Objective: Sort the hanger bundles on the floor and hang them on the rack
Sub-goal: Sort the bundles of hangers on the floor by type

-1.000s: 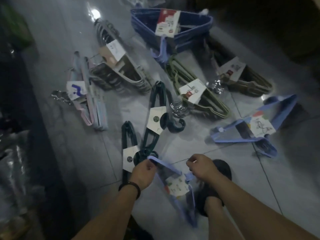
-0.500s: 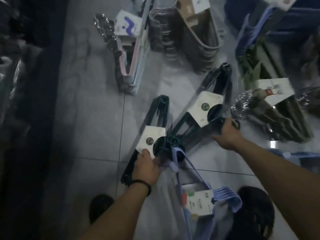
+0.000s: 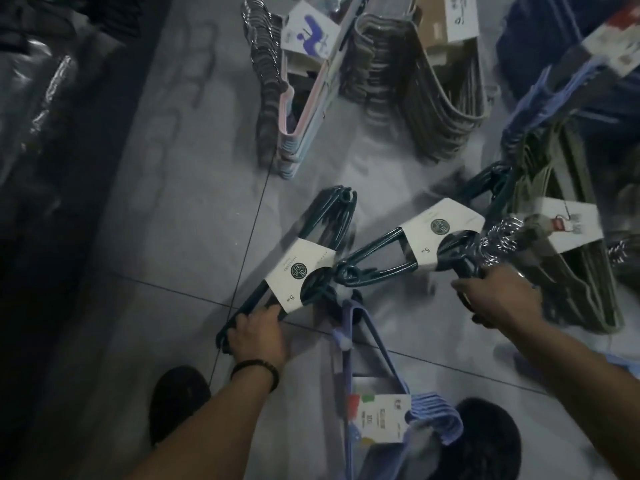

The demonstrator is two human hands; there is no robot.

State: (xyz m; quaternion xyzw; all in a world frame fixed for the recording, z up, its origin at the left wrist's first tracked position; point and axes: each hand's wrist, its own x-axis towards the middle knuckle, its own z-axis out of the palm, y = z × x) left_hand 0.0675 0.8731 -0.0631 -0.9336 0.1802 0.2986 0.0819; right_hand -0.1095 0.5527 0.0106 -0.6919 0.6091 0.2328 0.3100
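Observation:
Two dark teal hanger bundles with white card labels lie on the grey tiled floor. My left hand [image 3: 258, 336] grips the lower arm of the left teal bundle [image 3: 322, 230]. My right hand [image 3: 498, 299] is closed on the hooks of the right teal bundle [image 3: 381, 249]. A light blue bundle [image 3: 370, 341] with a coloured label lies between my arms, close to my feet. Pastel pink-and-blue hangers [image 3: 304, 109], a grey bundle [image 3: 433, 109] and an olive bundle [image 3: 571, 244] lie farther out. No rack is in view.
A dark blue bundle [image 3: 561, 36] sits at the top right. Dark plastic-wrapped goods [image 3: 45, 116] line the left side. My two dark shoes [image 3: 178, 400] stand on the tiles beside the light blue bundle.
I let go of the light blue bundle, which now lies on the floor. Both hands reached forward and took hold of the two teal bundles. The camera leaned down and left.

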